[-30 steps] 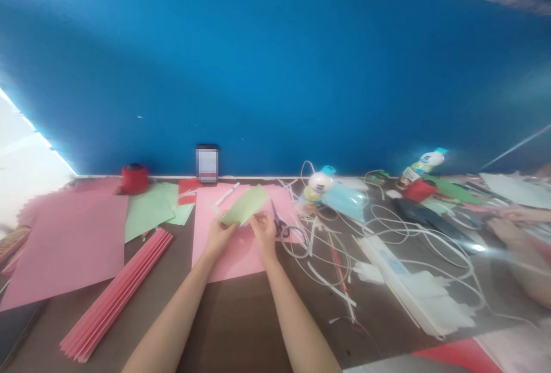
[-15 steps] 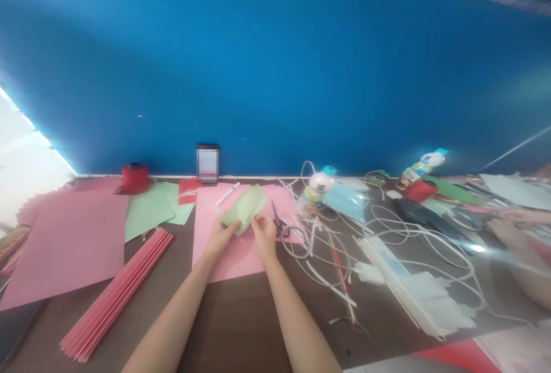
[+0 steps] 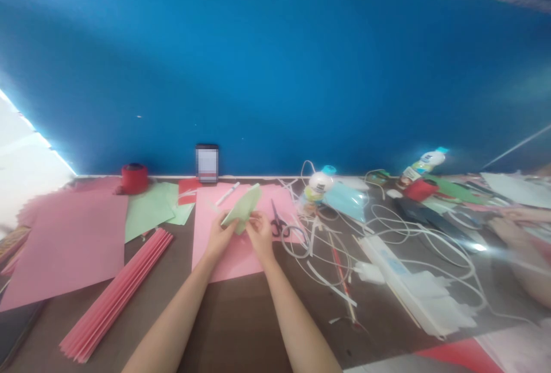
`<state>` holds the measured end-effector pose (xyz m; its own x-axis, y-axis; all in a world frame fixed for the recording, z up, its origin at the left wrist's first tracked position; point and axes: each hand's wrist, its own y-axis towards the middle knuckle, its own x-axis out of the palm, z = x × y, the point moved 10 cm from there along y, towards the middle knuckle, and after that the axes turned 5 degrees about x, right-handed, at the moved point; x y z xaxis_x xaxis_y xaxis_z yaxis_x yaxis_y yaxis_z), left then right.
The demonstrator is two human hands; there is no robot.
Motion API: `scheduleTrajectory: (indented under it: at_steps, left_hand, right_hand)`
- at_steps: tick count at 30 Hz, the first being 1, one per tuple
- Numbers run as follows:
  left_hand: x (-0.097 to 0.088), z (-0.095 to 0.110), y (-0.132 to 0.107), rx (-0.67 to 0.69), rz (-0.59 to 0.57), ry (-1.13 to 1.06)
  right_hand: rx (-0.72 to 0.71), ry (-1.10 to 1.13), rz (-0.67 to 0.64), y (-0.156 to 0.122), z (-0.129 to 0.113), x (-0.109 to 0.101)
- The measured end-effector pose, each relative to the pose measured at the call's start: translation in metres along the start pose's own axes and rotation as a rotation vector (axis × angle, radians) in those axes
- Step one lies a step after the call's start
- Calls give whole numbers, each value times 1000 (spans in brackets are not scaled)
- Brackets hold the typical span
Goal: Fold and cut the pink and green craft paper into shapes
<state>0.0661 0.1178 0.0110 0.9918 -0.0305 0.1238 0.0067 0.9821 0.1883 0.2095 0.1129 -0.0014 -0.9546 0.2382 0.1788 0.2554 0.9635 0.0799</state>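
Observation:
Between my two hands is a piece of light green paper (image 3: 244,205), held tilted above pink sheets (image 3: 228,267) on the table. My left hand (image 3: 220,234) grips its lower left edge, thumb on top. With bent fingers, my right hand (image 3: 260,230) pinches the lower right side of the paper. A pair of dark-handled scissors (image 3: 279,225) lies just right of my right hand. Behind the green paper, a white pen (image 3: 227,193) rests on the pink sheets.
To the left lie a pleated pink paper strip (image 3: 118,292), a large pink sheet (image 3: 81,241) and a red tape roll (image 3: 134,179). A phone (image 3: 207,163) leans on the blue wall. Rightward are a bottle (image 3: 319,185), tangled cables, a power strip (image 3: 400,287) and another person's hand (image 3: 510,232).
The green paper has turned from lying fairly flat and wide to a narrower, steeper, folded-looking shape. My right hand has shifted slightly left.

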Motion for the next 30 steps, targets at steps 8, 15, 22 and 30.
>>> scheduleTrajectory:
  at_steps: [8, 15, 22, 30]
  left_hand:
    - [-12, -5, 1, -28, 88, -57]
    - [-17, -6, 2, -43, 118, -149]
    - [-19, -7, 4, -21, 64, -88]
    - [-21, -5, 3, -20, 82, 13]
  right_hand:
    - [32, -5, 154, 3, -4, -19]
    - [0, -11, 159, 7, -7, -28]
    - [28, -37, 84, 14, -3, -32]
    - [56, -28, 55, 14, 0, -33]
